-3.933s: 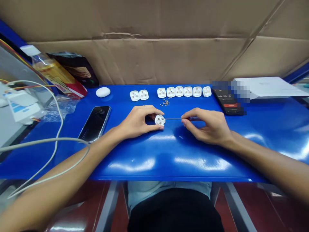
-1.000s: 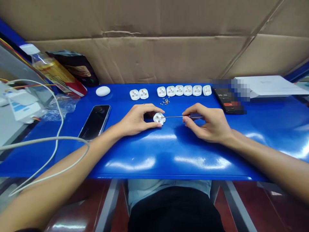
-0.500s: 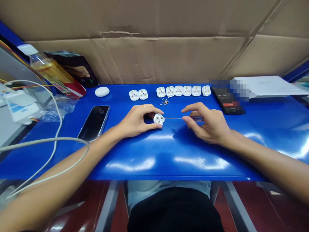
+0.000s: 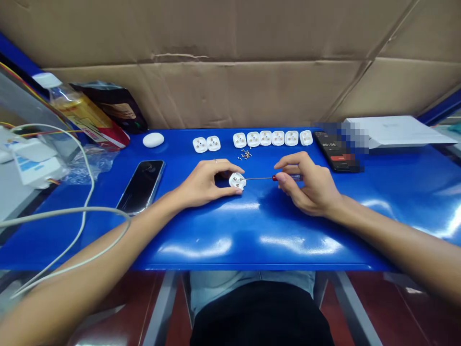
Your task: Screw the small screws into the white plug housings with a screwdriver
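Observation:
Between the thumb and fingers of my left hand (image 4: 211,181) is a white plug housing (image 4: 237,181) with metal parts inside, its open face toward me. My right hand (image 4: 311,185) grips a screwdriver (image 4: 259,179) by its handle, thumb and fingers closed round it. The thin shaft points left, and its tip is at the metal parts in the housing. Just behind the housing lies a small pile of screws (image 4: 246,154). Farther back stands a row of similar white plug housings (image 4: 265,138), with a separate pair (image 4: 206,144) to their left.
A phone (image 4: 141,186) lies by my left forearm, and another phone (image 4: 334,151) showing a timer is at the back right beside a white box (image 4: 398,130). A white oval case (image 4: 153,140), a bottle (image 4: 84,115) and a loose cable (image 4: 86,192) are on the left. Cardboard (image 4: 230,91) closes off the back.
My right hand has shifted slightly right with the screwdriver, and its red collar now shows by the thumb. My left hand still holds the plug housing in place. The view has tilted slightly.

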{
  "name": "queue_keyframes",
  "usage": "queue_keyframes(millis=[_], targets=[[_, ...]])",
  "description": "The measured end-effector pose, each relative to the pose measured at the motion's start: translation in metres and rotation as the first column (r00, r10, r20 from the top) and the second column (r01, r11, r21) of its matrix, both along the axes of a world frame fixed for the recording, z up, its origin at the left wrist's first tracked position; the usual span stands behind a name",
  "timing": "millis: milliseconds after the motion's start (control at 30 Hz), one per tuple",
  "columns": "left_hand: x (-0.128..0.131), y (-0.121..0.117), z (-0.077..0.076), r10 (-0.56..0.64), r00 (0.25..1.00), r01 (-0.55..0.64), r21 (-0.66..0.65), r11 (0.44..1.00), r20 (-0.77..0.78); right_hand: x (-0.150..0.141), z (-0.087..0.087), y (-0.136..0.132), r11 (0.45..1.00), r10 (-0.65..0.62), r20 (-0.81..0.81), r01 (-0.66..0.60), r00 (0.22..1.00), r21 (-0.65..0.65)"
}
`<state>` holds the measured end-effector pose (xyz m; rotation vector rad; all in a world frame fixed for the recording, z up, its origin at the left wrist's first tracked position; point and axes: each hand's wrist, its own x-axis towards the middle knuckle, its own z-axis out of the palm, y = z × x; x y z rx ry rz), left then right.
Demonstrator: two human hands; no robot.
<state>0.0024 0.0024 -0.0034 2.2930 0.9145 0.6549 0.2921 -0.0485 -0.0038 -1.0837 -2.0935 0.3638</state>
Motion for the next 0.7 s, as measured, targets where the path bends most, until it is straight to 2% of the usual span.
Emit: queue_keyframes(millis=[167,333,467,600,700], targets=[[-0.0001,-0.0002,0.0001,-0.001,1.000,0.001,-0.008,1.000,0.006,0.0011,-0.0003,0.0000,0.999,0.039,0.008,-0.039,0.999,0.030],[-0.0004,0.0003,-0.0008,-0.005,1.000,0.005,-0.004,1.000,0.011,0.0015,-0.0015,0.0000,0.999,-0.017,0.049,0.015,0.999,0.038],[-0.0003,0.0004,-0.0003,-0.013,1.000,0.013,-0.010,1.000,0.004,0.0010,0.0000,0.0006,0.997,0.068,-0.005,-0.068,0.998,0.037],[-0.0002,0.0005,0.0000,-0.008,1.000,0.008,0.011,1.000,-0.009,0.0002,0.0015,-0.0001,1.000,0.001,0.034,-0.002,0.999,0.029],[-0.0003,0.0005,-0.0001,-0.009,1.000,0.009,0.014,1.000,-0.004,0.0006,0.0013,0.0000,0.999,0.027,0.034,-0.028,0.999,0.027]])
